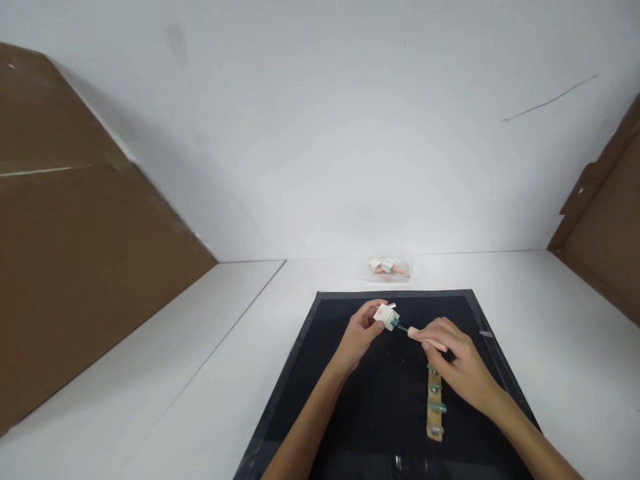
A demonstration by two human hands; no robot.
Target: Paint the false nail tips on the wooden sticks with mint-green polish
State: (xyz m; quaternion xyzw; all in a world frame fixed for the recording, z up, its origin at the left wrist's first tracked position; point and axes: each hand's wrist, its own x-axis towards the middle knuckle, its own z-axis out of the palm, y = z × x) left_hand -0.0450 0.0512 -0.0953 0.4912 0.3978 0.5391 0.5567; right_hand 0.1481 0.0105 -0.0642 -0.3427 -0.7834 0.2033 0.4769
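Note:
My left hand (361,331) pinches a small white square bottle (385,316) and tips it toward the right. A short silver piece (392,305) shows just behind the bottle; whether my fingers hold it too is unclear. Between thumb and fingers, my right hand (453,353) grips a small brush (419,335) by its peach-coloured handle. Dark green coats the brush's tip, which meets the bottle's green mouth. Below my right hand lies a narrow wooden strip (434,427), bearing several small green and silver pieces. Its far end is partly hidden by that hand.
A black mat (370,413) with a taped border covers the white table (240,373) under my hands. Beyond it, a clear tray (367,278) holds white blocks and peach-coloured sticks. Brown cardboard panels (90,267) stand left and right, with a white wall (350,133) behind.

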